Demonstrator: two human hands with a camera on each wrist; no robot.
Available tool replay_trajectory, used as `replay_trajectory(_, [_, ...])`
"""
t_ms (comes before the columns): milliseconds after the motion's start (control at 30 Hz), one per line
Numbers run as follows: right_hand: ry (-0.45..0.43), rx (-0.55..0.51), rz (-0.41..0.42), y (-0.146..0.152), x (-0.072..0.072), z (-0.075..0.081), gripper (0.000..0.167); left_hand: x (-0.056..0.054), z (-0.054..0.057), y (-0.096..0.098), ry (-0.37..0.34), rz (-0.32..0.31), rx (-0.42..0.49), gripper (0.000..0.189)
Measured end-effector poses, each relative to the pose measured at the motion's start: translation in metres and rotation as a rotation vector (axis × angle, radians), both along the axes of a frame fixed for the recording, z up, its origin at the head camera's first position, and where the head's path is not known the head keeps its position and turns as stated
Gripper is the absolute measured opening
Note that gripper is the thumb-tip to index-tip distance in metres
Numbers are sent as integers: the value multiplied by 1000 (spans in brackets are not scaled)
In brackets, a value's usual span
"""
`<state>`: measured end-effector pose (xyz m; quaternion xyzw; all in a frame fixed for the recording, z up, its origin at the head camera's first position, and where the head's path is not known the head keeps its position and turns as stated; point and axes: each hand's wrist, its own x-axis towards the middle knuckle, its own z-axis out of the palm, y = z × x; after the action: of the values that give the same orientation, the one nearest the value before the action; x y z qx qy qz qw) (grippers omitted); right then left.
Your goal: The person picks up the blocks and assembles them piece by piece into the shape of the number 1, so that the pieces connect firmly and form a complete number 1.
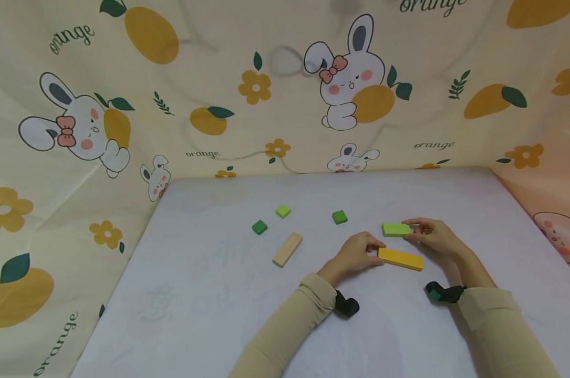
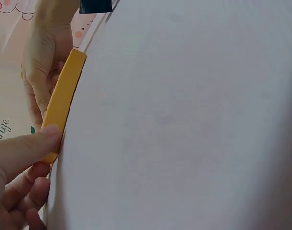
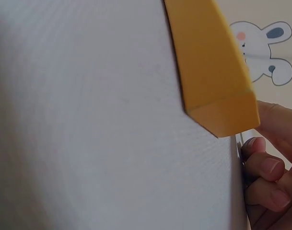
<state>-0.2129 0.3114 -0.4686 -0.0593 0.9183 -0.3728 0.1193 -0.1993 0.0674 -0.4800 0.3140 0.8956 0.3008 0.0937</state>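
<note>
My left hand pinches the left end of a long yellow block that lies on the white table. In the left wrist view its thumb presses on the near end of the yellow block. Just behind, a light green rectangular block has its right end between the thumb and fingers of my right hand. The right wrist view shows the other end of the yellow block up close. There the right hand shows curled fingers, and the light green block is hidden.
A pale wooden block lies left of my left hand. Farther back are a dark green small block, a light green small block and another green small block. A printed cloth rises behind the table.
</note>
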Motion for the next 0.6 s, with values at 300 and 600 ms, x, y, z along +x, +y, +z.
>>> replay_trajectory(300, [7, -3, 7, -2, 1, 0, 50, 5, 3, -8, 3, -9, 57, 37])
replay_trajectory(600, [23, -8, 3, 1, -1, -2, 50, 16, 12, -23, -29, 1, 102, 36])
